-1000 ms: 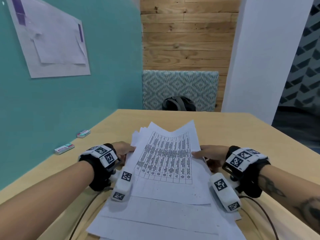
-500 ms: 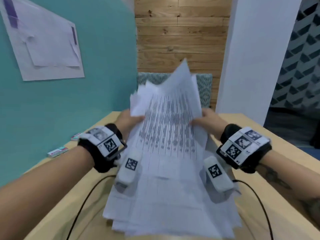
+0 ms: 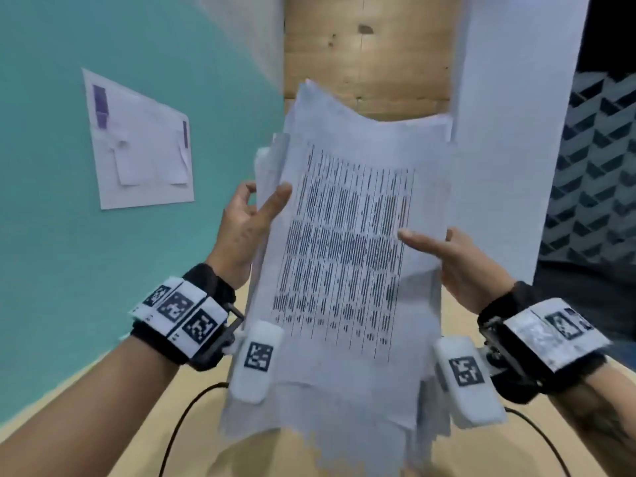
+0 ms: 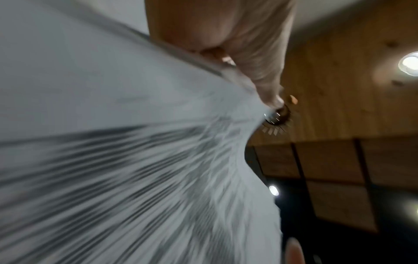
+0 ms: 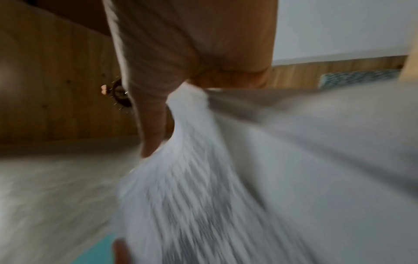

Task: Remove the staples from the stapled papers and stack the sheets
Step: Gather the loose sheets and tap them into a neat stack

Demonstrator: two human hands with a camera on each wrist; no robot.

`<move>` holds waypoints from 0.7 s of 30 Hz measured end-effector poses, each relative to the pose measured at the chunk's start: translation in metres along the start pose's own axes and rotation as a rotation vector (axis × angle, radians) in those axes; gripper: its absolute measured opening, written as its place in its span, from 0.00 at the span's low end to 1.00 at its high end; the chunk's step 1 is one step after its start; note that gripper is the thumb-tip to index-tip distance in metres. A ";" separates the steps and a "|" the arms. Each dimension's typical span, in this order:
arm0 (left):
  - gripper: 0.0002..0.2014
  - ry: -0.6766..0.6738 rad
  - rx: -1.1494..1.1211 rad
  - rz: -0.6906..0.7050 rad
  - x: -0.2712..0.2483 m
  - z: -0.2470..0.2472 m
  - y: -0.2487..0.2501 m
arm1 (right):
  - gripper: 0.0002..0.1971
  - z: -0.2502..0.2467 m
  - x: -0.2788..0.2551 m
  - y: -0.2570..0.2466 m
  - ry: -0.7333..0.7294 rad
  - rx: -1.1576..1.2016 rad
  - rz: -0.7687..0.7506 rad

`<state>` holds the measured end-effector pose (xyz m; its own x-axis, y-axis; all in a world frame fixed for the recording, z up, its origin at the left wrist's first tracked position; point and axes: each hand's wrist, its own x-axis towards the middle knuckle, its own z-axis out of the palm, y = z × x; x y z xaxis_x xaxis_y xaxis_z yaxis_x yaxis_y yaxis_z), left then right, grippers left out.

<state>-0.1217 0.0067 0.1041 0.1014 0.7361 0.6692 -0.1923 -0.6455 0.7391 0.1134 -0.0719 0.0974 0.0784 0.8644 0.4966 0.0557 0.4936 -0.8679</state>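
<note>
Papers (image 3: pixel 347 256) (both hands (image 3: pixel 241 232) gripping) hide table (image 3: pixel 144 452).

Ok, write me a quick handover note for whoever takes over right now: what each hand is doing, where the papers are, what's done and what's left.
Left hand: holds the left edge of the paper stack, thumb on the front sheet.
Right hand: holds the right edge, thumb on the front.
Papers: the whole bundle is held nearly upright above the wooden table, printed table facing the person; edges are uneven at top and bottom.
Done: sheets are gathered into one bundle. No staple is visible, but blur makes this uncertain.
Left: probably tap the edges square on the table, check for staples, lay the stack flat.
</note>
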 end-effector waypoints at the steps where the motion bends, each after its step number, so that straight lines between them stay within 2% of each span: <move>1: 0.45 -0.036 -0.058 -0.025 0.000 -0.005 -0.003 | 0.07 -0.003 -0.002 0.001 -0.026 0.064 0.034; 4: 0.45 -0.130 -0.121 -0.040 -0.002 -0.017 -0.002 | 0.23 -0.010 0.000 0.002 -0.152 0.099 0.018; 6: 0.47 -0.196 -0.115 -0.092 -0.004 -0.022 0.000 | 0.23 -0.008 0.001 0.002 -0.182 0.099 0.001; 8: 0.53 -0.222 -0.087 -0.153 -0.005 -0.024 0.004 | 0.22 -0.003 0.000 0.002 -0.179 0.085 -0.010; 9: 0.50 -0.228 -0.093 -0.152 -0.005 -0.023 0.008 | 0.20 0.000 -0.001 0.002 -0.160 0.077 -0.030; 11: 0.36 -0.219 -0.135 -0.111 -0.005 -0.019 0.025 | 0.14 0.006 -0.003 -0.001 -0.124 0.084 -0.062; 12: 0.36 -0.217 -0.138 -0.103 -0.003 -0.016 0.034 | 0.13 0.008 -0.003 -0.003 -0.122 0.087 -0.071; 14: 0.42 -0.234 -0.124 -0.078 0.003 -0.012 0.049 | 0.14 0.012 -0.002 -0.007 -0.150 0.077 -0.090; 17: 0.46 -0.290 -0.153 -0.058 0.010 -0.010 0.063 | 0.15 0.019 0.003 -0.012 -0.175 0.063 -0.101; 21: 0.48 -0.229 -0.262 -0.029 0.001 -0.022 0.060 | 0.17 0.021 0.004 -0.016 -0.174 0.071 -0.096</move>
<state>-0.1550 -0.0267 0.1476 0.3216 0.6692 0.6699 -0.4274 -0.5287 0.7334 0.0922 -0.0743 0.1126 -0.0970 0.8137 0.5732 -0.0166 0.5745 -0.8183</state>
